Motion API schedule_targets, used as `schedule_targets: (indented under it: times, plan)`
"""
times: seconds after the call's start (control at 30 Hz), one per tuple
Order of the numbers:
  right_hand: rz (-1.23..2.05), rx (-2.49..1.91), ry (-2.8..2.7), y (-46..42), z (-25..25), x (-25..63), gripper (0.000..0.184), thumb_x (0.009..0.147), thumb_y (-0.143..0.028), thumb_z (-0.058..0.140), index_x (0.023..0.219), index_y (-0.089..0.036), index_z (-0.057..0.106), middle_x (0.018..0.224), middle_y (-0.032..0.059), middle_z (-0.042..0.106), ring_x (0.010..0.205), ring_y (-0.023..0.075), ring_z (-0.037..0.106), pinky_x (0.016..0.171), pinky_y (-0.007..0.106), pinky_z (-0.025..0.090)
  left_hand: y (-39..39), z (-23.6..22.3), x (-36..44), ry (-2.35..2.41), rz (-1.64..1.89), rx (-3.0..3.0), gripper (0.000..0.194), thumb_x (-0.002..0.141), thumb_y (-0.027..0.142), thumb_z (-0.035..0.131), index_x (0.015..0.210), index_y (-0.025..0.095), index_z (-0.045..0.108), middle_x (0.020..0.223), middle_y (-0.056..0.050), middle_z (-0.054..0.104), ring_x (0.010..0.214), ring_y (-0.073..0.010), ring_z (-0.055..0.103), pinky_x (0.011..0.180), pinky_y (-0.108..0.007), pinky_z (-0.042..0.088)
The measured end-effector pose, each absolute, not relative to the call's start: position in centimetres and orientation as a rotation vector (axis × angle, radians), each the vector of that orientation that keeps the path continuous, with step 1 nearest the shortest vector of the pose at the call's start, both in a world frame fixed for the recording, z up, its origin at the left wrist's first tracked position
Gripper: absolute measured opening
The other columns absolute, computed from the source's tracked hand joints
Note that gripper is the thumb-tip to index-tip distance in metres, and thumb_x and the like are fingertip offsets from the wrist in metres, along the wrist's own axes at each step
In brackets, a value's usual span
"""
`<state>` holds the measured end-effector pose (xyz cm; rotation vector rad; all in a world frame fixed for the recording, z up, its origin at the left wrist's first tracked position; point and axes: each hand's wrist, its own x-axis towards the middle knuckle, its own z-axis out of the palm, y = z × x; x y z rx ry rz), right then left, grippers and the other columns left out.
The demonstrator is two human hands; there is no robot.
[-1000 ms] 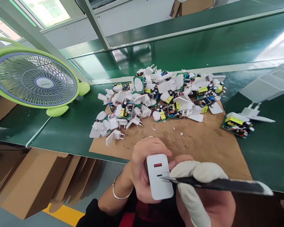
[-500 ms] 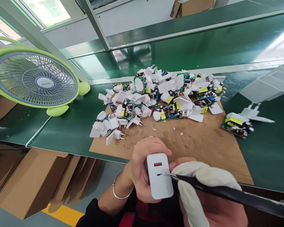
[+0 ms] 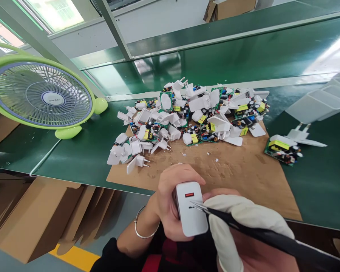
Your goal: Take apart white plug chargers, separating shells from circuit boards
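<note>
My left hand (image 3: 167,204) is wrapped round a white charger (image 3: 190,213), its port face turned up with a red USB port near the top. My right hand (image 3: 243,234), with white finger cots on, pinches a black pointed tool (image 3: 260,236) whose tip rests at the slot below the red port. Both hands are just in front of the near edge of a brown cardboard sheet (image 3: 238,170).
A pile of white plug shells and green circuit boards (image 3: 192,117) lies at the back of the cardboard. One loose board (image 3: 283,151) and a plug part sit on the green belt at right, by clear trays (image 3: 320,102). A green fan (image 3: 42,96) stands at left; cardboard boxes (image 3: 34,215) are below.
The tool's handle has swung lower to the right while its tip stays at the charger's slot. The charger has tipped slightly upward.
</note>
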<state>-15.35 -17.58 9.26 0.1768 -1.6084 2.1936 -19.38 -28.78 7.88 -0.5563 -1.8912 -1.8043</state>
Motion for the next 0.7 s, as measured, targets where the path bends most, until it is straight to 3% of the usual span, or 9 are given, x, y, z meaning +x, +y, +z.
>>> schedule_targets:
  times: [0.2, 0.3, 0.5, 0.7]
  plan:
    - [2.177, 0.003, -1.531, -18.8, 10.7, -15.4, 0.04, 0.07, 0.004, 0.06, 0.097, -0.025, 0.064, 0.085, -0.002, 0.067, 0.072, 0.0161, 0.065, 0.059, 0.029, 0.057, -28.8, 8.0, -19.5, -1.908, -1.792, -0.569, 0.045, 0.073, 0.061, 0.064, 0.096, 0.023, 0.064, 0.068, -0.001, 0.055, 0.058, -0.0167, 0.051, 0.054, -0.034, 0.036]
    - [2.253, 0.024, -1.519, -18.2, 10.3, -15.5, 0.042, 0.068, 0.004, 0.06, 0.096, -0.027, 0.065, 0.084, -0.004, 0.067, 0.072, 0.0144, 0.064, 0.063, 0.027, 0.058, -28.8, 7.9, -19.4, -1.884, -1.799, -0.554, 0.051, 0.078, 0.069, 0.055, 0.095, 0.022, 0.064, 0.067, -0.001, 0.055, 0.057, -0.0165, 0.05, 0.053, -0.034, 0.036]
    - [2.629, 0.341, -1.494, -15.3, 9.7, -17.1, 0.019, 0.081, -0.01, 0.068, 0.091, -0.025, 0.067, 0.08, 0.0023, 0.071, 0.074, 0.0194, 0.07, 0.064, 0.032, 0.062, -29.0, 7.8, -19.5, -1.881, -1.787, -0.599, 0.054, 0.079, 0.071, 0.052, 0.095, 0.021, 0.064, 0.069, -0.001, 0.058, 0.057, -0.0157, 0.053, 0.053, -0.033, 0.037]
    - [2.33, 0.164, -1.462, -16.9, 9.6, -16.5, 0.024, 0.07, -0.006, 0.077, 0.087, -0.018, 0.065, 0.076, 0.0039, 0.066, 0.069, 0.0195, 0.068, 0.057, 0.031, 0.06, -28.8, 7.5, -19.5, -1.858, -1.774, -0.554, 0.056, 0.076, 0.072, 0.054, 0.094, 0.021, 0.064, 0.069, -0.001, 0.058, 0.056, -0.0152, 0.053, 0.053, -0.033, 0.038]
